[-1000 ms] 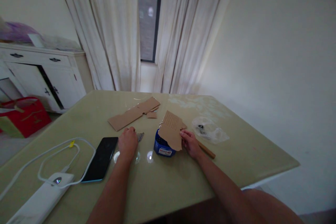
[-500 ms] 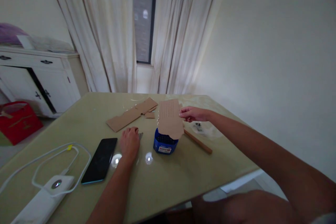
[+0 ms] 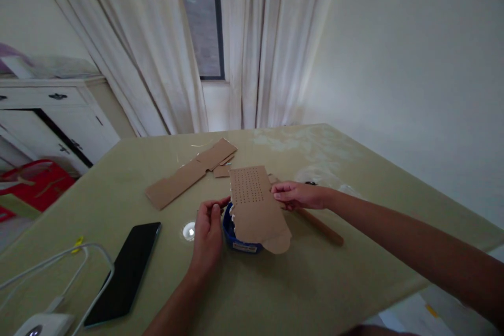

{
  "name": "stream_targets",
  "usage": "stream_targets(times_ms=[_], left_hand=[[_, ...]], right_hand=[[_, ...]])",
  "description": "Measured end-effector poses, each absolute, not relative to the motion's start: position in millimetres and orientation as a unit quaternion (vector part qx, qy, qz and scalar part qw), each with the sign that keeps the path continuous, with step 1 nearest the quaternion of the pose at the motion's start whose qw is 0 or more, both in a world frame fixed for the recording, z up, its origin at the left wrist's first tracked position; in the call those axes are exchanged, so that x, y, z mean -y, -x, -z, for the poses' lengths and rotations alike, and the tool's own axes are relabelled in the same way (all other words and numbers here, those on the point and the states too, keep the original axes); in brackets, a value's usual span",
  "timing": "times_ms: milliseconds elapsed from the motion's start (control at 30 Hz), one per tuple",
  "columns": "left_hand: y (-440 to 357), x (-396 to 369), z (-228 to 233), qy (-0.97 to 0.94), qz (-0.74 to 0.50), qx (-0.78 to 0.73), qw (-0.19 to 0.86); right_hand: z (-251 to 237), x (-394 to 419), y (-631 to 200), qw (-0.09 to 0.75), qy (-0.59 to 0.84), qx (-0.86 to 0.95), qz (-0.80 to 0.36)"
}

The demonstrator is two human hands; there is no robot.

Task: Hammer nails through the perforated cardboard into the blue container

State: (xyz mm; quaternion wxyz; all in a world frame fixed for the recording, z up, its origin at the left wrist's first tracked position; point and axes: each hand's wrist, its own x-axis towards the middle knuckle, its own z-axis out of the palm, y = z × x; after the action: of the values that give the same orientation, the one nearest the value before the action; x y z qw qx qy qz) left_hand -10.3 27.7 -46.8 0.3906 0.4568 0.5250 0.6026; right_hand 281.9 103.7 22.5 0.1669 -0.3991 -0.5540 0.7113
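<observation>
A piece of brown cardboard [image 3: 255,220], punched with rows of small holes and ragged along its left side, lies tilted over a blue plastic tub [image 3: 244,247]. My right hand [image 3: 301,195] pinches the right edge of this cardboard between thumb and fingers. At the tub's left side is my left hand [image 3: 208,231], fingers curled and index fingertip up against the cardboard's left edge. Whatever its fingers hold, if anything, is hidden. Most of the tub's inside is covered by the cardboard. Under my right hand, a brown wooden stick [image 3: 323,228] reaches out toward the right.
Long cardboard strips [image 3: 189,176] lie farther back on the table [image 3: 157,152]. A black phone [image 3: 126,273] and a white cable [image 3: 106,257] lie at left. Crumpled clear plastic [image 3: 321,173] is behind my right hand. A red bag [image 3: 43,189] stands beyond the table.
My left hand has moved from the tabletop to the tub's left side. The cardboard has come down and nearer over the tub, still in my right hand. The view has shifted.
</observation>
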Motion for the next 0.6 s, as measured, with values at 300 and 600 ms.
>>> stream_targets(times_ms=[300,600], left_hand=[[9,-15,39,-0.460,-0.572,-0.571,0.367],[1,-4,35,-0.488,-0.549,-0.585,0.344]], right_hand=[[-12,-90,-276,0.180,0.388,0.523,-0.738],[-24,-75,-278,0.142,0.394,0.594,-0.687]])
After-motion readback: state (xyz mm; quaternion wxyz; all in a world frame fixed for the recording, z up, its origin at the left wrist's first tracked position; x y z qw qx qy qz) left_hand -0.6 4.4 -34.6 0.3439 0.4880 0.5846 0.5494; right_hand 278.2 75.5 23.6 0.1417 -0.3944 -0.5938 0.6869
